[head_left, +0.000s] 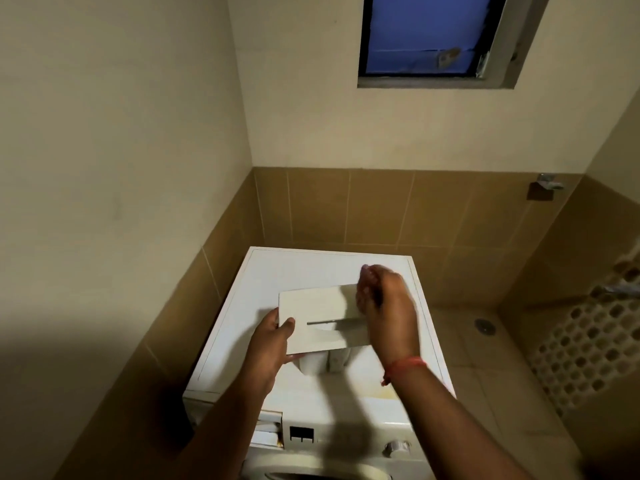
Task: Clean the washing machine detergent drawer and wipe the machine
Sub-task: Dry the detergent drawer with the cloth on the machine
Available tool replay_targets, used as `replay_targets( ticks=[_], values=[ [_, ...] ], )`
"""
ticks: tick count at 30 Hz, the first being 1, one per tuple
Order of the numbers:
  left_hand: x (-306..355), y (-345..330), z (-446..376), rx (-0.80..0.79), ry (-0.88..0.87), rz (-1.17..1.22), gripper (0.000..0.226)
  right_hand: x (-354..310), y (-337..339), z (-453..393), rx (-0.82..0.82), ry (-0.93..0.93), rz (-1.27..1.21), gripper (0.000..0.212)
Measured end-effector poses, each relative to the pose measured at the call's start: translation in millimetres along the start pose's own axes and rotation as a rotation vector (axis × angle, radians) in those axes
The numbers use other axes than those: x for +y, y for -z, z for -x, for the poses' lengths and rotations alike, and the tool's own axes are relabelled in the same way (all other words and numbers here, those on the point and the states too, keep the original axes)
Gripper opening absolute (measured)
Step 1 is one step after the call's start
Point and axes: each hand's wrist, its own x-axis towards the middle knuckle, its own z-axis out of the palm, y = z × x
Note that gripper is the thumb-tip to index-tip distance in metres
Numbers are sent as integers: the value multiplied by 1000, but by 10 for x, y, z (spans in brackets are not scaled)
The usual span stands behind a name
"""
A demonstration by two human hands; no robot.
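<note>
The white washing machine (311, 268) stands in a corner, its flat top facing me. Above that top I hold the white detergent drawer (318, 306), removed from the machine, with its front panel and handle slot turned toward me. Its compartment body shows below the panel. My left hand (273, 337) grips the panel's lower left corner, thumb on the front. My right hand (381, 306) is blurred and curls over the panel's right end. The empty drawer opening (270, 431) is at the machine's front left.
Tan tiled walls close in on the left and behind the machine. A knob (398, 446) and a display (301, 434) sit on the control panel. On the right are a wall tap (547, 183), a floor drain (485, 325) and a perforated block wall (588, 341).
</note>
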Motion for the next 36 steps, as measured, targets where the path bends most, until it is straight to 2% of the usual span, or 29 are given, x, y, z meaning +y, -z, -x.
replay_targets(
  ticks=[3, 6, 9, 12, 14, 20, 24, 28, 32, 34, 36],
  values=[
    [48, -35, -41, 39, 65, -36, 25, -79, -312, 85, -318, 252, 260, 27],
    [95, -68, -72, 46, 95, -91, 21, -86, -437, 133, -489, 376, 273, 30],
    [90, -79, -115, 61, 99, -140, 20, 143, -301, 60, -457, 380, 339, 37],
    [79, -80, -137, 61, 114, -137, 20, 380, -63, -20, -303, 251, 456, 39],
    [63, -76, -149, 56, 132, -118, 22, 388, -43, -31, -274, 217, 498, 38],
    [90, -49, -188, 65, 152, -97, 26, 181, -323, 29, -411, 313, 487, 46],
    [63, -85, -265, 108, 117, -134, 34, 189, -338, 20, -426, 307, 492, 47],
    [50, -136, -271, 140, 105, -120, 31, 111, -376, 38, -427, 362, 476, 46],
    [71, -135, -264, 153, 75, -158, 29, -12, -403, 86, -558, 470, 422, 48],
    [94, -122, -266, 154, 45, -186, 27, 44, -315, 58, -516, 403, 418, 45],
    [113, -113, -254, 139, 35, -211, 25, 187, -203, 44, -400, 277, 456, 46]
  ],
)
